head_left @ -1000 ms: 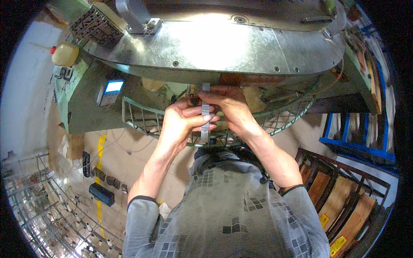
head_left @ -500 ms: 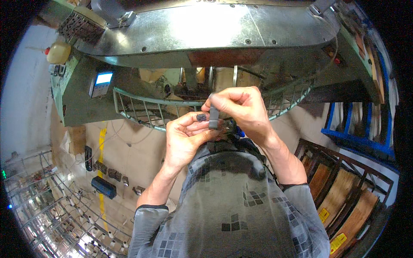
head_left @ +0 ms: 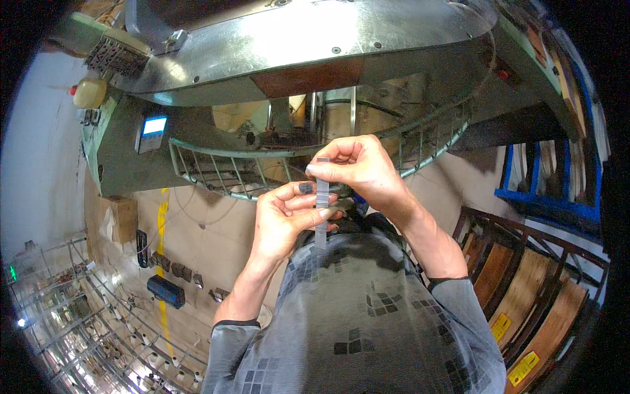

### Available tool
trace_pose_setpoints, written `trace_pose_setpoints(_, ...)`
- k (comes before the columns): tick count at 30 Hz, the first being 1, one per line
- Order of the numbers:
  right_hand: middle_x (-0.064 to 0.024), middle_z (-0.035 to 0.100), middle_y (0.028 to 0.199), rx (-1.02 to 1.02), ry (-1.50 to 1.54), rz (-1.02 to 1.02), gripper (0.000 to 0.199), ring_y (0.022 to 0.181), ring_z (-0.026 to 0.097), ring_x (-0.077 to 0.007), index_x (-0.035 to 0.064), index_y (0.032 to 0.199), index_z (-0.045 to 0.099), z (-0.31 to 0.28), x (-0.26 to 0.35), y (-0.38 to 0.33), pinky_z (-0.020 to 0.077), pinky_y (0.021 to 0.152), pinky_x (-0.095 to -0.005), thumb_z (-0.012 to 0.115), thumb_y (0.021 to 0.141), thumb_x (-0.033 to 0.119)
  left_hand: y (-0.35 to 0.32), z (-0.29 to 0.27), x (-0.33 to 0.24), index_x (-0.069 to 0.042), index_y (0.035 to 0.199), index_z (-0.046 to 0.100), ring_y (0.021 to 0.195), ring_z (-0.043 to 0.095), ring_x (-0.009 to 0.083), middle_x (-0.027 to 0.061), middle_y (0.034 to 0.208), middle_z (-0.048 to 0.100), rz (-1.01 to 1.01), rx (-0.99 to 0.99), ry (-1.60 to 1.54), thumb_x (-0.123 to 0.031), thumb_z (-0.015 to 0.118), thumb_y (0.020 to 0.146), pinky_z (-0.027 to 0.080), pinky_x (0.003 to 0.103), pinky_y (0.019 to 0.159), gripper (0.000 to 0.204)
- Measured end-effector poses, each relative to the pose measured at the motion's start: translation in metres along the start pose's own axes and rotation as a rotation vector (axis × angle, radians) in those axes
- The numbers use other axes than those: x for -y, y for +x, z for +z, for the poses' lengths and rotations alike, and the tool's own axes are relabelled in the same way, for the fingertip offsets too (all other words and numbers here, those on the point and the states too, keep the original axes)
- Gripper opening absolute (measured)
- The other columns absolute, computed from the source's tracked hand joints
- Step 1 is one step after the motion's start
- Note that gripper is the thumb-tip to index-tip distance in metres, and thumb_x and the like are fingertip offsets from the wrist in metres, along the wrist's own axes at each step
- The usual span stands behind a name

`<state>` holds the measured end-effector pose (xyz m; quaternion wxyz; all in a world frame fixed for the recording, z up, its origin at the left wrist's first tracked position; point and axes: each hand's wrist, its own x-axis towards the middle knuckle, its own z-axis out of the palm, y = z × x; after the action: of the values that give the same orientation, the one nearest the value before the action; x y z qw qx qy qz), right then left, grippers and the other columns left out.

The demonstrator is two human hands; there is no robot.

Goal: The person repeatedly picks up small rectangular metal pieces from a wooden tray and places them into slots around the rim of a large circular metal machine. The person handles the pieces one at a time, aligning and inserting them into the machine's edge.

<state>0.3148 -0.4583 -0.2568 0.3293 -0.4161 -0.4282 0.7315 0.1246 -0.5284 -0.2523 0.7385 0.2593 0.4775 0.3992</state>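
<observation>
A narrow grey strip (head_left: 321,194) with lighter and darker crosswise bands hangs upright between my two hands. My right hand (head_left: 361,164) pinches it near its upper end, between thumb and fingers. Lower down, my left hand (head_left: 279,213) has its thumb pressed on the strip, with fingers behind it; the lower end hangs free below that thumb. A small dark block-like piece (head_left: 306,188) sits at the left index fingertip; I cannot tell what it is.
Ahead curves a green guard rail (head_left: 230,154) under a large machine with a metal top (head_left: 295,39). A control box with a lit screen (head_left: 154,126) is at left. Thread cones on a rack (head_left: 125,315) stand lower left; wooden boards in a frame (head_left: 525,295) stand at right.
More of the strip shows now, its lower end hanging below my left thumb. My right hand has shifted slightly and stays pinched at the top. The view has turned a little.
</observation>
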Motion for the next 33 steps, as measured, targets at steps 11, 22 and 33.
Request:
trace_pose_setpoints(11, -0.0039, 0.076, 0.09, -0.043, -0.034, -0.03, 0.017, 0.082, 0.068, -0.008, -0.0008, 0.097, 0.076, -0.009, -0.007, -0.017, 0.0564, 0.077, -0.0261, 0.08, 0.092, 0.015, -0.004, 0.007, 0.008, 0.002, 0.123, 0.065, 0.094, 0.078, 0.0305, 0.0179, 0.112, 0.076, -0.009, 0.095, -0.032, 0.009, 0.074, 0.088, 0.067, 0.04, 0.075, 0.036)
trace_pose_setpoints(22, 0.0024, 0.066, 0.072, -0.056, 0.04, -0.034, 0.028, 0.063, 0.056, -0.0033, 0.0028, 0.08, 0.072, 0.001, 0.0, -0.033, 0.0443, 0.059, -0.0236, 0.077, 0.097, 0.024, -0.007, -0.003, 0.01, 0.004, 0.12, 0.061, 0.084, 0.078, 0.0321, 0.0233, 0.111, 0.075, -0.076, 0.189, -0.143, 0.009, 0.076, 0.084, 0.063, 0.035, 0.062, 0.04)
trace_pose_setpoints(33, 0.0025, 0.067, 0.078, -0.163, -0.063, -0.034, 0.022, 0.067, 0.054, -0.0024, 0.0033, 0.083, 0.07, -0.003, -0.001, -0.039, 0.0425, 0.06, -0.0219, 0.083, 0.09, 0.02, -0.003, -0.007, 0.013, 0.006, 0.119, 0.061, 0.079, 0.078, 0.0322, 0.0261, 0.109, 0.074, -0.117, 0.293, -0.237, 0.007, 0.077, 0.084, 0.063, 0.033, 0.058, 0.038)
